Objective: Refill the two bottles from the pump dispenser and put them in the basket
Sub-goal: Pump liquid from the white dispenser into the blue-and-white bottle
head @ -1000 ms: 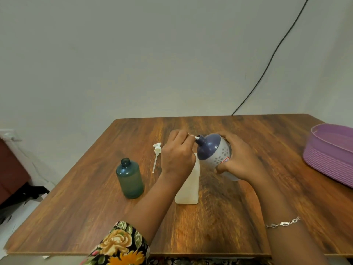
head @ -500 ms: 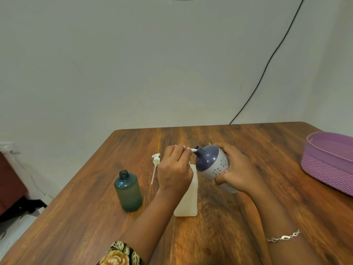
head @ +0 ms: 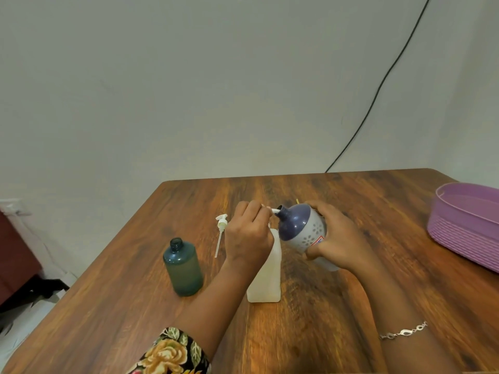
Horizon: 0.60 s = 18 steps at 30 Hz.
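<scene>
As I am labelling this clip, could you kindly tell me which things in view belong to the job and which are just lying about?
In the job: pump dispenser, gripped by the left hand; purple-topped bottle, held tilted by the right hand; open teal bottle; purple basket.
Lying about: loose white pump top on the table; black cable.

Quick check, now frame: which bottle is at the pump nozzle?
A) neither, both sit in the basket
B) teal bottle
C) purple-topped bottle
C: the right hand holds the purple-topped bottle tilted, its mouth at the nozzle of the pump dispenser. The teal bottle stands apart on the table, uncapped.
</scene>
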### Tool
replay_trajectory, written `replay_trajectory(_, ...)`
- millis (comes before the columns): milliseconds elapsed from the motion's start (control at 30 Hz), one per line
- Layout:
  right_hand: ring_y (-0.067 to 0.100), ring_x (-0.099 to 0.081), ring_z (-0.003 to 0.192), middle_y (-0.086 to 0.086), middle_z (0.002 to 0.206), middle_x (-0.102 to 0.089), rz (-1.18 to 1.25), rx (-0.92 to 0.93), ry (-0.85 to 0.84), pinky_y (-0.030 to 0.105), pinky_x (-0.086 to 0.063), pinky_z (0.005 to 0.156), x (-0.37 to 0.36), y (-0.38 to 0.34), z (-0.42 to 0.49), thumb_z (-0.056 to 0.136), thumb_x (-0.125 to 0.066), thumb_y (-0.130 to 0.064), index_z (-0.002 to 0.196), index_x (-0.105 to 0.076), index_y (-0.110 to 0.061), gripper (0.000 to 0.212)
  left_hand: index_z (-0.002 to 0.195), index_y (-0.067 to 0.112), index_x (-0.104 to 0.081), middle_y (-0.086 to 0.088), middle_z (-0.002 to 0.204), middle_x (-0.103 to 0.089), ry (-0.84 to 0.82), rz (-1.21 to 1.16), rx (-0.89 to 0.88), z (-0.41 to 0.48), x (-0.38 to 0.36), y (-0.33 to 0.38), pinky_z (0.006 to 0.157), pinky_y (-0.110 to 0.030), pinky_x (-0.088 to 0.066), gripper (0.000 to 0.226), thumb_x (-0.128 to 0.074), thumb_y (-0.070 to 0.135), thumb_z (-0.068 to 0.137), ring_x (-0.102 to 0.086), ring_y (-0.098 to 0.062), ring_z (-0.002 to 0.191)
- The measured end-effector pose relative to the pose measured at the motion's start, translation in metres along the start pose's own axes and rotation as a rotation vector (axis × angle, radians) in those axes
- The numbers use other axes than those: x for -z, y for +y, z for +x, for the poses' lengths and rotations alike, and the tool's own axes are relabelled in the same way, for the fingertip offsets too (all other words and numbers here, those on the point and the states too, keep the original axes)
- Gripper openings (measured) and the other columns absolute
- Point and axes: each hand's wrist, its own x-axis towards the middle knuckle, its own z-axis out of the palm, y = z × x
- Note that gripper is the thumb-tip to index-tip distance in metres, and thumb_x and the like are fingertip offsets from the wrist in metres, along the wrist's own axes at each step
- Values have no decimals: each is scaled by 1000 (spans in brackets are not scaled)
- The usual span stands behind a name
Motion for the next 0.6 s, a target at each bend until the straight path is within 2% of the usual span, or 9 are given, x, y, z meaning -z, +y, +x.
replay_trajectory(167, 18, -46, 110, -2, 123, -46, 11, -15, -29, 40, -47, 87, -6, 1, 0, 54, -83, -12, 131, -41, -26, 88, 71, 1, -69, -9, 66, -63, -5, 5, 3, -6, -4, -2, 53, -15, -35, 19, -52, 5, 80, -56, -18, 58)
replay_trajectory(400, 15, -47, 105, -4, 119, -48, 0, 17, 1, 31, -44, 79, 2, -3, 3, 54, -83, -11, 131, -42, -24, 88, 75, 1, -70, -10, 70, -64, -26, 14, -60, 2, 6, -3, 50, -20, -43, 23, -48, 6, 80, -58, -20, 64)
replay_trajectory(500, 15, -47, 102, -7, 111, -45, -18, 22, -21, 29, -42, 77, -1, -4, 1, 56, -82, -12, 129, -44, -24, 84, 72, 1, -69, -9, 67, -63, -23, 41, -20, -5, -2, -1, 49, -19, -38, 22, -50, 6, 83, -57, -20, 59)
replay_trajectory(567, 15, -47, 104, -7, 110, -45, -8, 18, -13, 31, -44, 80, -3, -4, -2, 56, -82, -11, 129, -45, -23, 83, 67, 2, -67, -8, 63, -61, 9, 43, -12, -4, -5, 2, 49, -16, -33, 35, -43, 8, 91, -54, -19, 55)
replay_trajectory(600, 14, -46, 104, -7, 111, -45, 1, 13, -10, 31, -43, 81, -3, -4, -3, 56, -82, -11, 129, -44, -22, 83, 67, 2, -68, -8, 63, -62, 19, 39, -14, -2, -5, 3, 49, -16, -35, 36, -42, 7, 91, -55, -19, 55)
